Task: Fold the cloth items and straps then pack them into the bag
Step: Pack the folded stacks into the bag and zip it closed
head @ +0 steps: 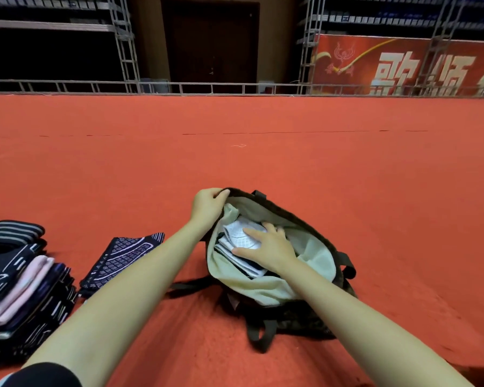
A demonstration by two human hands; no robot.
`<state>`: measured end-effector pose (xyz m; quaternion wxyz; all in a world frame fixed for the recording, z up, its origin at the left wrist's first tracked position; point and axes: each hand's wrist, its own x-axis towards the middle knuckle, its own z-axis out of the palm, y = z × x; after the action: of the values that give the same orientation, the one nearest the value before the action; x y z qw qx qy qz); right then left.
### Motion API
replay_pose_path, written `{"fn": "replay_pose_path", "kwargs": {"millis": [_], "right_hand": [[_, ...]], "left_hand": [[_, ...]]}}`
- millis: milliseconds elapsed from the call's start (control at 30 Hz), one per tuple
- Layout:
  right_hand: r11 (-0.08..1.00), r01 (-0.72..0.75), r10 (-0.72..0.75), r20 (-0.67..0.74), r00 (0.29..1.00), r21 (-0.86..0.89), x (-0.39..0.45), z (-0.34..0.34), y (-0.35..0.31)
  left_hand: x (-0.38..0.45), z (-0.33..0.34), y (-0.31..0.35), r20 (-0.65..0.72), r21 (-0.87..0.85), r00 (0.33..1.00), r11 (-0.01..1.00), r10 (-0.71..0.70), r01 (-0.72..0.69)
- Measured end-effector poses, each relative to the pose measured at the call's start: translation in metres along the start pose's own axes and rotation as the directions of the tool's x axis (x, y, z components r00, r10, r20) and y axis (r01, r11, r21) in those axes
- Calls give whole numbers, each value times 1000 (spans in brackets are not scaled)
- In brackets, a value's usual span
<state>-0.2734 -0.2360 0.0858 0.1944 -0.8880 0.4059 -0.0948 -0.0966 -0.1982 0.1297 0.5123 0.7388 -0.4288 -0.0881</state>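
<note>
Left hand [207,205] grips the far rim of the dark bag [296,317], fingers curled over the edge, holding the mouth wide open on the red carpet floor [263,163]. Right hand [268,247] is down inside the bag, fingers spread flat and pressing on a folded white checked cloth [235,237], which lies against the pale green lining [263,289]. Off to the left, a folded navy patterned cloth [123,258] lies alone on the carpet, just beside the left forearm, and further left sits a stack of folded cloths [20,289], dark striped ones with a pink one between
</note>
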Motion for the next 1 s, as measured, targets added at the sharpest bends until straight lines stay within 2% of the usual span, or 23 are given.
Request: {"fn": "replay_pose_path", "kwargs": {"millis": [133, 233, 267, 333, 400, 467, 500, 567, 600, 633, 700, 800, 900, 1000], "right_hand": [[988, 67, -70, -21, 997, -136, 15, 3, -12], [976, 127, -146, -100, 984, -179, 5, 9, -12], [982, 124, -146, -153, 977, -145, -2, 11, -7], [997, 71, -57, -269, 961, 41, -21, 17, 2], [949, -79, 171, -287, 943, 304, -38, 23, 10], [795, -250, 387, -144, 911, 552, -46, 25, 10], [668, -305, 451, -44, 891, 679, -46, 25, 9], [379, -356, 453, 164, 876, 854, -44, 26, 2], [306, -356, 419, 211, 883, 883, -42, 26, -2], [299, -358, 406, 222, 886, 884, -40, 27, -7], [365, -387, 473, 189, 861, 847, -31, 31, -17], [510, -411, 576, 55, 816, 756, -19, 38, -29], [667, -299, 477, -83, 875, 683, -21, 48, -36], [832, -239, 372, -183, 910, 501, -26, 60, -29]], "left_hand": [[-3, -9, 4, 47, 148, 999, 989, 16, -23], [-12, -13, 0, 66, 397, 997, 916, 37, -60], [-16, -13, -2, 76, 470, 996, 879, 52, -82], [-24, -11, -2, 93, 501, 991, 856, 92, -126], [-32, -8, -1, 91, 441, 993, 891, 72, -105], [-41, -4, -2, 70, 393, 997, 918, 34, -59], [-47, -2, -3, 60, 393, 997, 917, 47, -67], [-62, 6, -6, 61, 374, 995, 922, 85, -102], [-67, 10, -8, 63, 327, 996, 941, 70, -87], [-71, 12, -10, 64, 269, 997, 962, 33, -49], [-71, 11, -13, 60, 221, 997, 975, -39, 25], [-65, 2, -14, 24, 244, 998, 969, -58, 50], [-58, -9, -18, -8, 252, 999, 967, -40, 40], [-55, -11, -23, -13, 249, 1000, 968, -25, 27]]}}
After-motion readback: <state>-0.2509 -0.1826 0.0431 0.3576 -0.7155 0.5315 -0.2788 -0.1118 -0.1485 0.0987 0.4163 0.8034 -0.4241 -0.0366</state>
